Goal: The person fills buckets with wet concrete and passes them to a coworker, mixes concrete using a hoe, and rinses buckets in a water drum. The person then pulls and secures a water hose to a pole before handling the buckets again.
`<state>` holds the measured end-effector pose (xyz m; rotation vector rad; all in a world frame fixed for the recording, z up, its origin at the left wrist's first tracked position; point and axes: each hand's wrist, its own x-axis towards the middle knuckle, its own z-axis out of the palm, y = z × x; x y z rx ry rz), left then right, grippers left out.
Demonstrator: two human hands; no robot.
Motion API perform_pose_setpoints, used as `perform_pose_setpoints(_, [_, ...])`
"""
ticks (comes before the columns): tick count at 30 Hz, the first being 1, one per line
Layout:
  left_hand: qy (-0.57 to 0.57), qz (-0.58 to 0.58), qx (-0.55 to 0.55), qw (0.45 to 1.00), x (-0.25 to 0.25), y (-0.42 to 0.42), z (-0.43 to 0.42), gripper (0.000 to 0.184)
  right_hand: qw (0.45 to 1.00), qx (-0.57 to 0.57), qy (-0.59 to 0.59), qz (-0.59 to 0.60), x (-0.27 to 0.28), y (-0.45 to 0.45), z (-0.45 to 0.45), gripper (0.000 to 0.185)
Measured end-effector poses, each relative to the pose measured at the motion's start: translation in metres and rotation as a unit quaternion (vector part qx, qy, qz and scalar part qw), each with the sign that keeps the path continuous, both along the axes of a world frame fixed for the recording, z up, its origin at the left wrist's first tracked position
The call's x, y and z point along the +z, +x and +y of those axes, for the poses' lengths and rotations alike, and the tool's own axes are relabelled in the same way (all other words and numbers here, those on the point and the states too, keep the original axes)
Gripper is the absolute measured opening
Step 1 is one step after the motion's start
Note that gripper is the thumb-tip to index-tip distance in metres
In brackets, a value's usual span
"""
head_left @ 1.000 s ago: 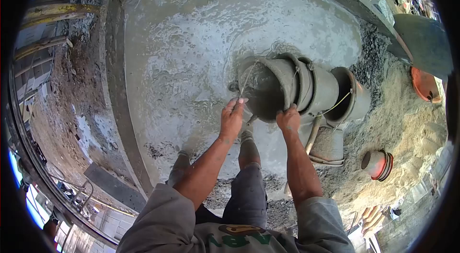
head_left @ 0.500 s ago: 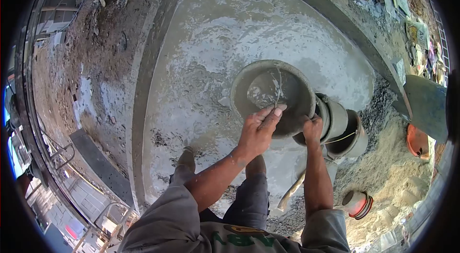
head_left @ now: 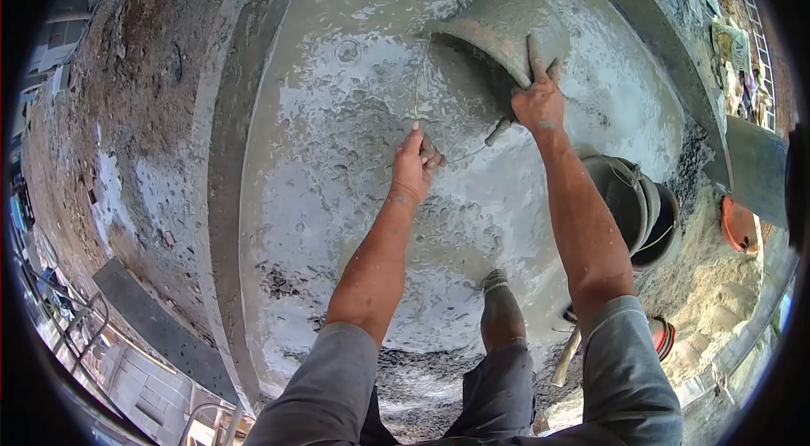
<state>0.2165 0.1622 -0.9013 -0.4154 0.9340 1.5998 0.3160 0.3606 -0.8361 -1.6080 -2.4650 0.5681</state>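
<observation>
A grey, cement-coated bucket (head_left: 515, 24) is tipped on its side over the wet grey mix (head_left: 337, 134), its mouth facing down and left. My right hand (head_left: 540, 100) grips its lower right rim, with fingers spread along the outer wall. To the left, my left hand (head_left: 415, 163) is closed on the bucket's thin wire handle, which is pulled away from the mouth. Liquid shows beyond the bucket's upper side. The inside of the bucket is dark, so its contents cannot be made out.
More nested buckets (head_left: 620, 193) stand right of my right forearm. A concrete border (head_left: 229, 134) runs down the left, another (head_left: 641, 24) along the upper right. A wooden handle (head_left: 567, 357) lies near my leg. Sand (head_left: 717, 302) and an orange container (head_left: 738, 225) are at right.
The bucket has moved up and away from the other buckets, and has turned from mouth-up onto its side. Both arms have stretched forward with it.
</observation>
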Motion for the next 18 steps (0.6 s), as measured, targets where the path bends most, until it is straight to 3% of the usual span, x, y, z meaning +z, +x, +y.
perform_pose_setpoints(3, [0.033, -0.048, 0.042, 0.997, 0.009, 0.023, -0.052, 0.047, 0.997, 0.053, -0.051, -0.026, -0.004, -0.002, -0.03, 0.086])
perform_pose_setpoints(7, [-0.062, -0.013, 0.08, 0.995, 0.048, 0.018, -0.132, 0.037, 0.991, 0.04, -0.125, 0.006, -0.017, 0.002, -0.11, 0.091])
perform_pose_setpoints(11, [-0.206, 0.084, 0.011, 0.975, 0.114, 0.004, -0.168, 0.036, 0.972, 0.006, -0.214, 0.095, -0.022, 0.006, -0.193, 0.088])
perform_pose_setpoints(15, [-0.294, 0.189, -0.08, 0.933, 0.205, -0.003, -0.126, 0.036, 0.914, -0.133, -0.363, 0.121, 0.017, -0.005, -0.199, 0.07])
perform_pose_setpoints(17, [-0.294, 0.226, -0.094, 0.924, 0.245, 0.006, -0.099, 0.036, 0.805, -0.254, -0.522, 0.118, -0.035, 0.032, -0.18, 0.048])
perform_pose_setpoints(18, [-0.257, 0.249, -0.091, 0.929, 0.248, 0.019, -0.095, 0.038, 0.809, -0.267, -0.52, 0.055, -0.042, 0.043, -0.179, 0.04])
